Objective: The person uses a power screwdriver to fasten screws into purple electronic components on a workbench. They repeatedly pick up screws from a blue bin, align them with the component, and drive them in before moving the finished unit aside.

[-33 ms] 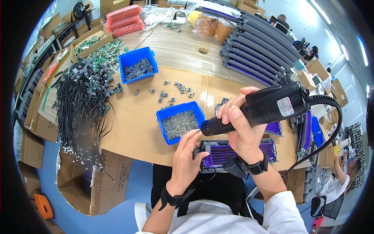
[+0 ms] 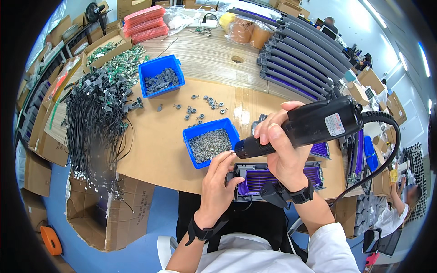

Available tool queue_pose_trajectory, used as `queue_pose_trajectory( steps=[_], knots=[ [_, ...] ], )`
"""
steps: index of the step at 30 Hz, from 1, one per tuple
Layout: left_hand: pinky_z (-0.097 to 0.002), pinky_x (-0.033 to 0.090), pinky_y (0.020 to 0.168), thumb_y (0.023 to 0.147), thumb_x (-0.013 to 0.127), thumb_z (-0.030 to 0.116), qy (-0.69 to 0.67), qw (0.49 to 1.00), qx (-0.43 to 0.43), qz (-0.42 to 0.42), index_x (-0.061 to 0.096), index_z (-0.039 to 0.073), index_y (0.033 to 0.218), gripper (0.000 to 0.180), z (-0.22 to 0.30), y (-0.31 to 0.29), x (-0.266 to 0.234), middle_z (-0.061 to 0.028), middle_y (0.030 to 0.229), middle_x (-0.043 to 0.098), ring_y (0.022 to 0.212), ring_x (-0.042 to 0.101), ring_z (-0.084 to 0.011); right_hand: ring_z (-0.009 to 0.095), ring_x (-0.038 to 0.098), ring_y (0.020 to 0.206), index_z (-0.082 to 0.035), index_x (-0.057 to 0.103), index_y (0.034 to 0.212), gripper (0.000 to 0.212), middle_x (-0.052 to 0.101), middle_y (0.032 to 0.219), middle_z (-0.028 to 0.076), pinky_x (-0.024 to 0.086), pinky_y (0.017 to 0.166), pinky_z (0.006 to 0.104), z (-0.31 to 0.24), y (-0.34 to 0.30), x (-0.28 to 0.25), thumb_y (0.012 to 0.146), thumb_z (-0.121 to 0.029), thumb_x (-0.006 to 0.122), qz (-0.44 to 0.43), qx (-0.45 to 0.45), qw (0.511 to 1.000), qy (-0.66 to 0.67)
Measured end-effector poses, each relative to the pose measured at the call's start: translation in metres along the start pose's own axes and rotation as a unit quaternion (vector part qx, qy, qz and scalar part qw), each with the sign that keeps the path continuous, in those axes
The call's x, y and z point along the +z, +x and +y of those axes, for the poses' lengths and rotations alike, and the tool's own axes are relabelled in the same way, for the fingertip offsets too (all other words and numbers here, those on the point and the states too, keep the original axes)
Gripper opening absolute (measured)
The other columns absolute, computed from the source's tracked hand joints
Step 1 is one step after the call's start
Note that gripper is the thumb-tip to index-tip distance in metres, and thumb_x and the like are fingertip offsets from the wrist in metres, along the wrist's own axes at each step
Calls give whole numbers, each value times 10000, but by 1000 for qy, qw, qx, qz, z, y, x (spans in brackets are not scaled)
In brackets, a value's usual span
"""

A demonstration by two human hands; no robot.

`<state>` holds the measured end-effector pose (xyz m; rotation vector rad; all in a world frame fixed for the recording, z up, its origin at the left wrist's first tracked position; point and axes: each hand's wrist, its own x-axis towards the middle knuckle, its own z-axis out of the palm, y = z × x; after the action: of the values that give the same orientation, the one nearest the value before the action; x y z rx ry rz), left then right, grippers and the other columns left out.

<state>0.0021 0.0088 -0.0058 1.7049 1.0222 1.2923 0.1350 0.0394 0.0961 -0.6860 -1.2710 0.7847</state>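
My right hand (image 2: 284, 148) is wrapped around a black corded electric screwdriver (image 2: 314, 125), held tilted with its nose down to the left. My left hand (image 2: 217, 184) has its fingertips pressed together at that nose, its thumb apart beside the housing; whatever small piece they pinch is too small to make out. Below the tool lies a grey housing with a purple grille (image 2: 257, 182), partly covered by my right hand and wrist. A blue bin of small screws (image 2: 187, 152) stands just beyond my left fingertips.
Loose grey round parts (image 2: 211, 102) lie on the cardboard sheet (image 2: 154, 132), near a second blue bin (image 2: 150, 68). Black cables (image 2: 95, 118) hang off the left edge. Long grey strips (image 2: 302, 54) stack at the back right. The screwdriver's cord (image 2: 395, 150) loops down at the right.
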Motion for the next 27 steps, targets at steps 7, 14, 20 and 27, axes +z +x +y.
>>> queue_pose_trajectory(
  steps=[7, 14, 20, 27],
  knots=[
    [-336, 542, 771, 663, 781, -85, 0, 1000, 6, -2, 564, 10, 1260, 643, 0, 0, 0, -113, 1297, 548, 921, 623, -245, 141, 556, 692, -51, 414, 1260, 451, 530, 749, 27, 485, 710, 357, -1, 0, -1, 890, -94, 668, -4, -6, 1000, 1],
    [-335, 554, 811, 671, 777, -89, -3, 1000, 1, -2, 565, -2, 1253, 626, 0, 1, 0, -128, 1331, 536, 1002, 622, -269, 140, 557, 689, -55, 416, 1260, 448, 531, 747, 24, 489, 709, 357, -1, -1, 0, 893, -100, 669, 4, -6, 1000, -2],
    [-334, 546, 798, 663, 776, -92, -2, 1000, 3, -4, 570, 7, 1252, 632, 0, 0, -1, -121, 1298, 550, 949, 618, -255, 141, 558, 692, -53, 415, 1259, 449, 530, 746, 23, 490, 703, 354, -3, -2, -2, 892, -100, 668, 8, -5, 1000, 2],
    [-336, 540, 794, 666, 774, -86, 9, 1000, 18, -3, 571, 7, 1246, 621, 0, 1, -1, -120, 1274, 558, 908, 609, -249, 140, 558, 689, -51, 416, 1255, 445, 530, 746, 27, 492, 696, 354, -7, -1, -1, 889, -94, 666, 1, -23, 1000, 2]
  ],
)
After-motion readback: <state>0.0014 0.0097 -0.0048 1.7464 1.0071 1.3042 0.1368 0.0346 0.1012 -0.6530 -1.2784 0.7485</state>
